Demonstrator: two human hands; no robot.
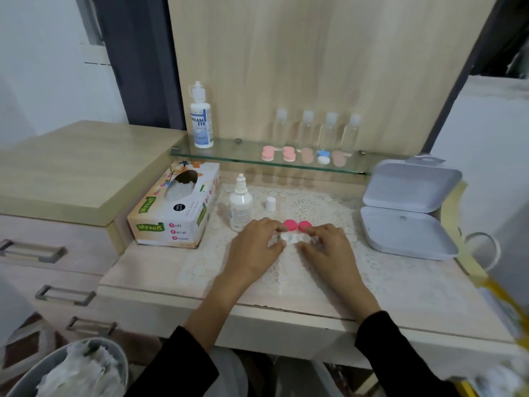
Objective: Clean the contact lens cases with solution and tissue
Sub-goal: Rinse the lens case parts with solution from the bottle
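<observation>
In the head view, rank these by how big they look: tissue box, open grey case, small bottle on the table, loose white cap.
1. tissue box and open grey case, too alike to rank.
2. small bottle.
3. white cap.

A tissue box [174, 207] lies on the desk [400, 296]. Right of it stands a small bottle [240, 206], then an open grey case [406, 207].

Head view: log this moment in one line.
left hand: pinches clear lens case | right hand: pinches same case | pink caps: off, behind case | solution bottle: uncapped, upright
</observation>
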